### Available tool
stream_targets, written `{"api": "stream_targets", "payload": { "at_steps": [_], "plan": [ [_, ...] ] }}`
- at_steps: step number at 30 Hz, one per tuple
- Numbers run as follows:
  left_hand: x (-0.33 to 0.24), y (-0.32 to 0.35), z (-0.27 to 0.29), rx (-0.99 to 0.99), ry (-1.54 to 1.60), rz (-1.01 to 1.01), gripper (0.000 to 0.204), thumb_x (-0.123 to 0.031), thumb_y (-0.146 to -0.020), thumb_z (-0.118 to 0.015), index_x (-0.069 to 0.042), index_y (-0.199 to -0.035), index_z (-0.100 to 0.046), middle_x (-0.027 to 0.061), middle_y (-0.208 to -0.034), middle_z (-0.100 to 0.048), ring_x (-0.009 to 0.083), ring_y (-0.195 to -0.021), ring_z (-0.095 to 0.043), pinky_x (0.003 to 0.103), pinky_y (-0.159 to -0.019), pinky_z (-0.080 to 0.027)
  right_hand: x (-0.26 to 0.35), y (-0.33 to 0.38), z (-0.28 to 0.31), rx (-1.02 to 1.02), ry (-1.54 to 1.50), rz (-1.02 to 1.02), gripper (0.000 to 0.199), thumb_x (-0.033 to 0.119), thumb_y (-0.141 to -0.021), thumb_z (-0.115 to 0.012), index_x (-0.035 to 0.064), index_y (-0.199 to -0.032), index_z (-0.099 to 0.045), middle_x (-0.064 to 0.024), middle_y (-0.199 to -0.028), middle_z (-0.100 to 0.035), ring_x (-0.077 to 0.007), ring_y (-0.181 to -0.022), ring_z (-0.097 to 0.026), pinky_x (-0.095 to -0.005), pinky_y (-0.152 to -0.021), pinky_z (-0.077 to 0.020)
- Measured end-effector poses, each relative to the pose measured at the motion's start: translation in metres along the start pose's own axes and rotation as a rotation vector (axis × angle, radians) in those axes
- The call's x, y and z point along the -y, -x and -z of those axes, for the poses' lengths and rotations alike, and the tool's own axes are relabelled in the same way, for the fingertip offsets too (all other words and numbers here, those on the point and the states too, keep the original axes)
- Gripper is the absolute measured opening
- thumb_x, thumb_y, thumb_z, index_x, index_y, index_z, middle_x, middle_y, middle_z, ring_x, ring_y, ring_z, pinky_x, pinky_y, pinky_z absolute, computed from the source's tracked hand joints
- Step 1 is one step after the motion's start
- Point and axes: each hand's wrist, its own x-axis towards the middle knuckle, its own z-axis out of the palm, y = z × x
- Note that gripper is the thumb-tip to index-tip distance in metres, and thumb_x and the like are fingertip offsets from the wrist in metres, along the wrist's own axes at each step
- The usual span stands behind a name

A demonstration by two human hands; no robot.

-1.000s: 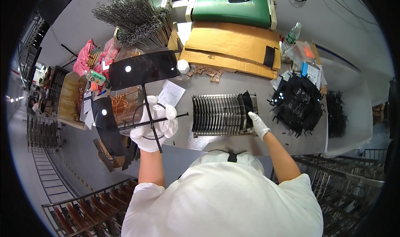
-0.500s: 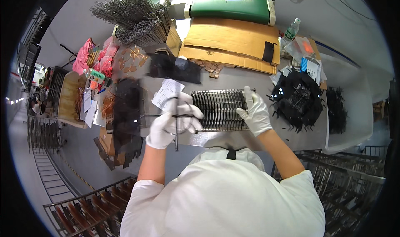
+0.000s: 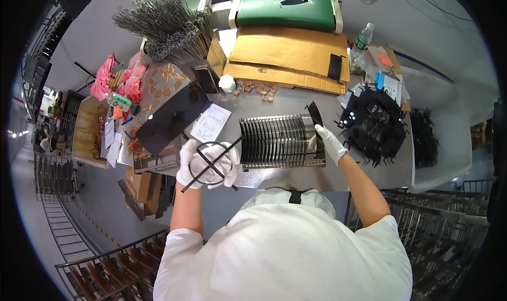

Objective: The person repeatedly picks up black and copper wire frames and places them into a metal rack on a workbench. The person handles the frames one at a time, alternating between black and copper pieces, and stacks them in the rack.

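In my gloved left hand [image 3: 230, 166], left of the rack, is a black wire ring with crossed rods [image 3: 209, 164]. Its fingers are bent behind the ring. My gloved right hand [image 3: 332, 145] grips a black curved strip [image 3: 315, 114] at the right end of a metal rack [image 3: 285, 165]. The strip stands tilted, its upper end above the rack's far edge; its lower part is partly hidden by the hand. Several similar dark curved strips [image 3: 264, 142] fill the rack side by side, leaving a gap near its right end.
Right of the rack is a pile of black pieces [image 3: 377, 121], beside a white bin [image 3: 449, 158]. A dark panel [image 3: 174, 118] and a written sheet [image 3: 211, 122] lie left. Behind are flat cardboard [image 3: 288, 52], a bundle of wire rods [image 3: 182, 34] and a green conveyor [image 3: 288, 13].
The wire ring has turned its round face into view as my left hand shifted left. My right hand now holds a strip tilted at the rack's end. The dark panel at left lies differently.
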Motion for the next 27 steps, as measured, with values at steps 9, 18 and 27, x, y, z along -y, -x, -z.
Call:
{"api": "stream_targets", "payload": {
  "at_steps": [9,18,27],
  "plan": [
    [0.007,-0.008,-0.015,-0.136,-0.060,-0.027,0.117,-0.096,-0.082,-0.033,0.013,-0.118,-0.054,0.0273,-0.075,-0.067,0.0181,-0.043,-0.057,0.022,-0.033,-0.037,-0.013,-0.010,-0.006,0.110,0.347,-0.190,0.072,0.066,-0.102,-0.044,0.0103,-0.146,-0.053,-0.0064,-0.079,-0.067,-0.0152,-0.054,-0.059,-0.0305,-0.053,-0.0524],
    [0.015,-0.015,-0.020,-0.125,-0.120,0.026,0.102,-0.085,-0.092,-0.018,0.006,-0.118,-0.056,0.0231,-0.080,-0.071,0.0123,-0.043,-0.051,0.021,-0.038,-0.036,-0.016,-0.014,-0.007,0.024,0.369,-0.268,0.093,0.081,-0.098,-0.031,0.0102,-0.155,-0.046,-0.0147,-0.091,-0.076,-0.0241,-0.079,-0.072,-0.0352,-0.060,-0.0584],
    [0.016,-0.022,-0.021,-0.129,-0.124,0.036,0.099,-0.081,-0.095,-0.017,0.006,-0.120,-0.057,0.0227,-0.081,-0.072,0.0104,-0.042,-0.048,0.021,-0.038,-0.035,0.012,-0.006,-0.017,0.003,0.889,-0.120,0.091,0.078,-0.099,-0.034,0.0148,-0.164,-0.022,-0.0249,-0.117,-0.072,-0.0296,-0.091,-0.074,-0.0420,-0.074,-0.0594]
  ]
}}
